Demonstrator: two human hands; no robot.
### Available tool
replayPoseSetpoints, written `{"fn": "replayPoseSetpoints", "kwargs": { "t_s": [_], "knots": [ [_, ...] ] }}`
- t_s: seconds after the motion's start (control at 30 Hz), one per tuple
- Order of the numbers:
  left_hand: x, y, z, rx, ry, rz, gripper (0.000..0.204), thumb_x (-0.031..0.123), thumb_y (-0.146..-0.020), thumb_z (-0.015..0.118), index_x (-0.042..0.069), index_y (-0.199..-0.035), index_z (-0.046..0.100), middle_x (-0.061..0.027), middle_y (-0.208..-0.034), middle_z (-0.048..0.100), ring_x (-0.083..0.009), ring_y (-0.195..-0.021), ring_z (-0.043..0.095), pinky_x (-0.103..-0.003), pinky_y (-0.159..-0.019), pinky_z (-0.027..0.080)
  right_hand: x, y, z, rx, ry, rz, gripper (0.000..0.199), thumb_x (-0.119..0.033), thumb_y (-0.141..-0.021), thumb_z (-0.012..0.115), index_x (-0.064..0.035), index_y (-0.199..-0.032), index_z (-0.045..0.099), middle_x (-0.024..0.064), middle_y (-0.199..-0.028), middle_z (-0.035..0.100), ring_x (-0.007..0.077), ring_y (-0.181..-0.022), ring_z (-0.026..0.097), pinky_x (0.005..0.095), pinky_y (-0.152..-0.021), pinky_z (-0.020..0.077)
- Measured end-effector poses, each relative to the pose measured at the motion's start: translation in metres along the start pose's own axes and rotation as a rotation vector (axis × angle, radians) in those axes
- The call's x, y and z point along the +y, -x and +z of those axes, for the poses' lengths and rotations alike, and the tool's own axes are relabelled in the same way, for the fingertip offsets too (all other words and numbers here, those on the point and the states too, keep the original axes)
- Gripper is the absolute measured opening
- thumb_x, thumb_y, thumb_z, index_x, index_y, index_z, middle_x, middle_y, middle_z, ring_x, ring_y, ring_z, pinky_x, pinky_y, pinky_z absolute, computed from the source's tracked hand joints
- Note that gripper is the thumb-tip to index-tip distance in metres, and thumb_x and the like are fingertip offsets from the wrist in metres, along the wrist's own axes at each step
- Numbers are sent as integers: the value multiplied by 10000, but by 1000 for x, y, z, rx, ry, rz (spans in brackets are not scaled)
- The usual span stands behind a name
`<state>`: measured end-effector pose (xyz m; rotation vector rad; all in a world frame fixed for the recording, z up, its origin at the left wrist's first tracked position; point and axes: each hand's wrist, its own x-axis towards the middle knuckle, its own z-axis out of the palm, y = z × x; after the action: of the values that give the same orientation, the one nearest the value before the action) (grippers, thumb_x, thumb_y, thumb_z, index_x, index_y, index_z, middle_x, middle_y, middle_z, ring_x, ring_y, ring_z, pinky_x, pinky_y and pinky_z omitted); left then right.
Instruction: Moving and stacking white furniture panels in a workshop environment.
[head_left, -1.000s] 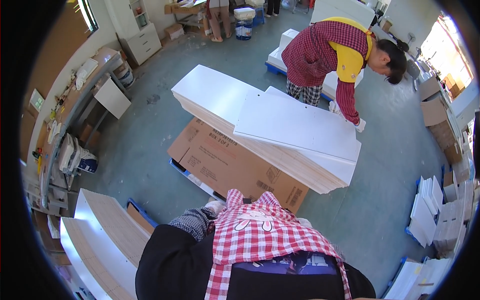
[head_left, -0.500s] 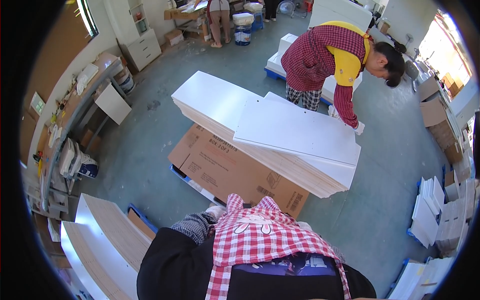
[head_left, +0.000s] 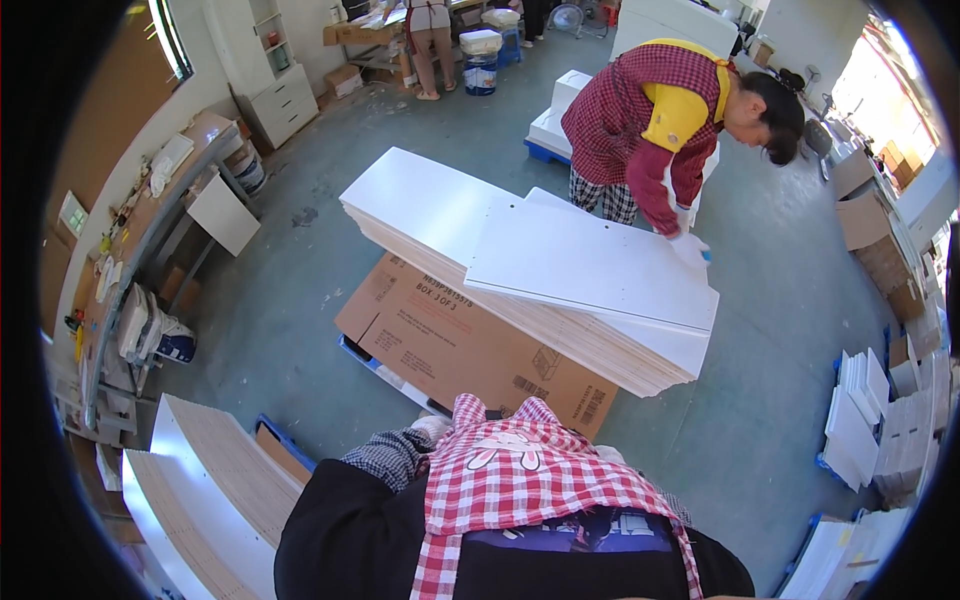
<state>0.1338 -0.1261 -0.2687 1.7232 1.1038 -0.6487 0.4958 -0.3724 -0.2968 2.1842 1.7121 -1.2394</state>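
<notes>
Hands of mine barely show: my left hand (head_left: pixel 432 428) peeks out at bottom centre, touching the cardboard box (head_left: pixel 470 345); I cannot tell its grip, and my right is hidden. Mid-frame, a co-worker's gloved hand (head_left: pixel 690 245) steadies the top white panel (head_left: pixel 590 265) on the stack (head_left: pixel 560 320). I judge we're between lifts; next needs a grasp on the panel's near edge. Grey concrete floor (head_left: pixel 300 330), cluttered workshop.

Bright daylight – sharp centre, edges bent and black-vignetted.
</notes>
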Motion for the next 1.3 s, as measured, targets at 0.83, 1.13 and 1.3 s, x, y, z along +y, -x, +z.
{"fn": "replayPoseSetpoints", "kwargs": {
  "t_s": [0.83, 1.13, 1.3],
  "knots": [
    [111, -30, -166, 513, -58, 164, 396, 266, -826, 475, 53, -1151, 550, -191, -1162, 556, -333, -1091, 522, -378, -931, 418, -17, 53, -18, -3, -99, 124, 232, -258, -832, 477, -83, -922, 599, 172, -922, 617, 342, -919, 587, 427, -775, 468],
    [219, -88, -252, 472, 58, 95, 436, 303, -913, 432, 59, -1274, 422, -161, -1285, 482, -276, -1226, 420, -339, -1068, 267, 66, 85, 94, 110, -97, 89, 277, -274, -826, 470, -99, -984, 617, 184, -956, 616, 346, -960, 569, 418, -801, 459],
    [102, -180, -218, 478, -470, 380, 343, 275, -848, 485, 49, -1089, 575, -141, -1217, 540, -305, -1135, 497, -372, -956, 391, 58, 76, 96, -24, -456, 416, 379, -378, -838, 441, -118, -1049, 619, 146, -1064, 606, 327, -1031, 542, 380, -875, 434]
  ]
}}
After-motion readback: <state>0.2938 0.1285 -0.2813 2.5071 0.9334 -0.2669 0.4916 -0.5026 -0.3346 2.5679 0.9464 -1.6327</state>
